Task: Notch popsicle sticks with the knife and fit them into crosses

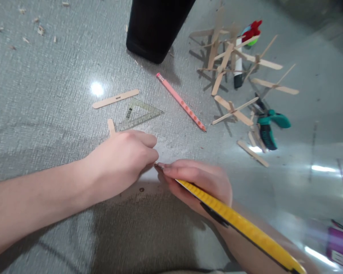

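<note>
My right hand (201,180) is wrapped round a yellow utility knife (234,219). Its handle runs back toward the lower right, and its front end points at my left fingertips. My left hand (128,154) is closed, knuckles up, just left of the knife tip. What it pinches, if anything, is hidden under the fingers. The rounded end of a wooden craft stick (111,127) shows behind my left hand; I cannot tell whether I hold it. Beyond that lie a clear set square (143,113) and a craft stick with a small slot (116,99). A pink pencil (181,102) lies farther right.
Several crossed craft-stick pieces (223,68) stand at the upper right, near a white marker (238,68). Green-handled pliers (267,125) lie by loose sticks (252,153). A black container (157,30) stands at the back. Wood chips (40,30) are scattered upper left; a purple object (341,245) sits lower right.
</note>
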`<move>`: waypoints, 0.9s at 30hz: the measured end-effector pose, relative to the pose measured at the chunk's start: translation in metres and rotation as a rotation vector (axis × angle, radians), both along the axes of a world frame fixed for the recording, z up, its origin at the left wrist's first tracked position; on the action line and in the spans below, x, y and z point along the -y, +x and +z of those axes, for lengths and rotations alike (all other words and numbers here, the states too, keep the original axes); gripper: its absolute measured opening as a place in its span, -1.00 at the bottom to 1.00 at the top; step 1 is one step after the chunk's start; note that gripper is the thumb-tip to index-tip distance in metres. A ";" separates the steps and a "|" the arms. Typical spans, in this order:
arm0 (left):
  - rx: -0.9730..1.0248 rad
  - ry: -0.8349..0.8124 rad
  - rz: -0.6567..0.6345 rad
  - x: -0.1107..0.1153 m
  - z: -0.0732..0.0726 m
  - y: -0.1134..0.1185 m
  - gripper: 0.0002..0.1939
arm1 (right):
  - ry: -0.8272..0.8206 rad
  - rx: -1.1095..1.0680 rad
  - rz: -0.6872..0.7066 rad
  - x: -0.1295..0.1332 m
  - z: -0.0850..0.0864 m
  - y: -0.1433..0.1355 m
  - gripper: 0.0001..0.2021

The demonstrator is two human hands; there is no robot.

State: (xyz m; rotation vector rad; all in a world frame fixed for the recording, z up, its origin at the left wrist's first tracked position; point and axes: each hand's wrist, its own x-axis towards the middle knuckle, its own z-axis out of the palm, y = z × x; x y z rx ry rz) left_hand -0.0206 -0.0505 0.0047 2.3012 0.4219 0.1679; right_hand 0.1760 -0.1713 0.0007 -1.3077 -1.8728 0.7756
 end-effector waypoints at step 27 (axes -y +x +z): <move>-0.001 0.009 0.028 0.001 0.003 0.001 -0.68 | 0.006 -0.060 -0.088 0.008 -0.004 0.006 -0.67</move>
